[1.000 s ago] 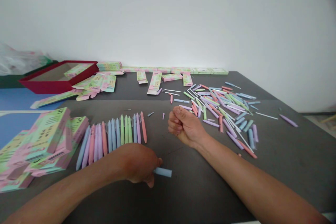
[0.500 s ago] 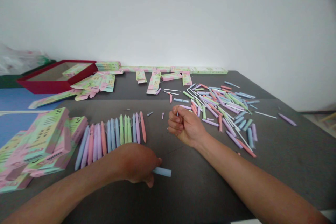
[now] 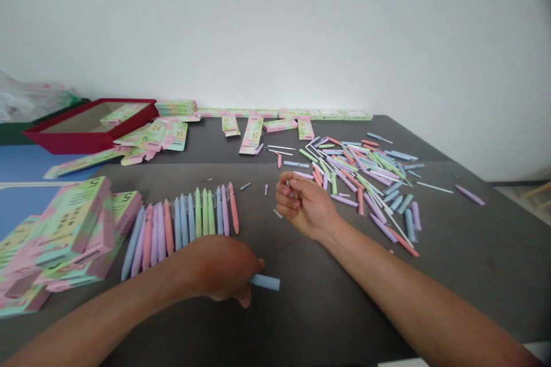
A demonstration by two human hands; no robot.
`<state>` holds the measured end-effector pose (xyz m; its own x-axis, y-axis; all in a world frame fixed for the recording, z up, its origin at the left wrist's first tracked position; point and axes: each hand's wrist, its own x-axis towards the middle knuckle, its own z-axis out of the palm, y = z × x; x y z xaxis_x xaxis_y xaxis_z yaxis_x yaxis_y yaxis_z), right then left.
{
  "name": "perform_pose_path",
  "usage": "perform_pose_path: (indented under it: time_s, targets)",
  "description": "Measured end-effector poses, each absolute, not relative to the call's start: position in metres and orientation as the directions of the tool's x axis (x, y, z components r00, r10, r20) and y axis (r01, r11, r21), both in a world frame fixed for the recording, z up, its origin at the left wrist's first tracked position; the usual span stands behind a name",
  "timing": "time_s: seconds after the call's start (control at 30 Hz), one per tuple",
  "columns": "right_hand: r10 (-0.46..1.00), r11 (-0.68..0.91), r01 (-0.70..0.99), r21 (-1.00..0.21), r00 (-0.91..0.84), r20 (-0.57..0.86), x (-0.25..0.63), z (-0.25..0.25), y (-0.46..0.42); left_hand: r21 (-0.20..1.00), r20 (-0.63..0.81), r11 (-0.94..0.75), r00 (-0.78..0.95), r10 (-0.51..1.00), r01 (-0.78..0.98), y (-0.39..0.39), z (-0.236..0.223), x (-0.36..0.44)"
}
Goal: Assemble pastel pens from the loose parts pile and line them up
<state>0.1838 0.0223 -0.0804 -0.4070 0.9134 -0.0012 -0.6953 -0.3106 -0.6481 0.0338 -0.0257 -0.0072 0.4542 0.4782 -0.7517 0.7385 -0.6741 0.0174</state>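
My left hand (image 3: pixel 232 269) is closed around a light blue pen barrel (image 3: pixel 266 282), whose end sticks out to the right, low over the dark table. My right hand (image 3: pixel 305 203) is curled above the table beside the heap of pen parts. A small bluish bit shows between its thumb and forefinger, too little to name. Just below those fingers lies a small greyish piece (image 3: pixel 278 214). A row of assembled pens (image 3: pixel 185 218) in blue, purple, pink and green lies behind my left forearm, which hides some lower ends.
Loose barrels, tips and white refills form a heap (image 3: pixel 357 169) on the right. Printed pen boxes (image 3: pixel 71 221) are stacked at left, near a red tray (image 3: pixel 77 140). More boxes (image 3: pixel 297 113) line the wall. Small clips (image 3: pixel 245 186) lie mid-table.
The fingers of my right hand have loosened slightly, and the small greyish piece below them now shows more fully. My left hand stays nearly still with the blue barrel.
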Motion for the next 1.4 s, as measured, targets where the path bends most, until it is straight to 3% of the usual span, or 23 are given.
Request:
perform_pose_path:
  time_s: [0.53,0.73,0.97,1.4]
  targets:
    - [0.889,-0.336,-0.702,-0.628,-0.457,0.035,0.1849,-0.0773,0.0186,0.008,-0.778,-0.67,0.426,0.463,0.742,-0.0258,-0.009,0.0348]
    - [0.891,-0.375,-0.69,-0.619,-0.452,-0.035,0.184,-0.0772,0.0206,0.001,-0.778,-0.667,0.42,0.467,0.745,-0.0257,-0.0091,0.0353]
    - [0.92,-0.302,-0.695,-0.652,-0.392,-0.009,0.1816,-0.0781,0.0202,0.025,-0.794,-0.663,0.418,0.442,0.749,-0.024,-0.0072,0.0337]
    - [0.916,-0.304,-0.702,-0.644,-0.4,0.003,0.1835,-0.0755,0.0194,0.003,-0.773,-0.654,0.416,0.479,0.757,-0.0236,-0.0089,0.0323]
